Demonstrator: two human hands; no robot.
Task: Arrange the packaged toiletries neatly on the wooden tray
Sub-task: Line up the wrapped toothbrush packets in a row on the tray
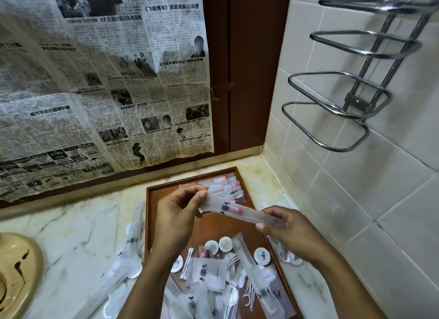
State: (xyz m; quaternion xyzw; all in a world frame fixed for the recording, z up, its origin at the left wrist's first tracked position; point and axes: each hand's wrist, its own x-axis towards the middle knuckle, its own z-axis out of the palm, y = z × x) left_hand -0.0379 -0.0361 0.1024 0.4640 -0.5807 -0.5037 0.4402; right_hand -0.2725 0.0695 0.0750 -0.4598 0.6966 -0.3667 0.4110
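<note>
Cream-coloured basin (14, 271) at the far left, set into a veined marble surface (78, 228); behind it a sheet of newspaper (95, 81) hangs down the back wall. Loose long sachets (133, 242) and round white packets lie scattered on the surface at 9 o'clock of the wooden tray (148, 207).

Left hand (175, 214) above the tray's middle, thumb and fingers pinching the left end of a long translucent sachet (240, 212) printed with a dark emblem and showing a red part inside. The sachet is held clear of the tray, slanting down toward the right.

At the tray's 12 o'clock end, a row of similar sachets (225, 188) lies side by side, overlapping. At its 6 o'clock end, an unsorted heap (213, 271): square sachets, cotton swabs, round packets and a long sachet lying aslant.

Right hand (285, 228) pinches the sachet's right end. A few more packets (287, 254) lie on the surface at 3 o'clock of the tray. At 2 o'clock, a wire rack (344, 93) is fixed to the tiled wall (356, 200).
</note>
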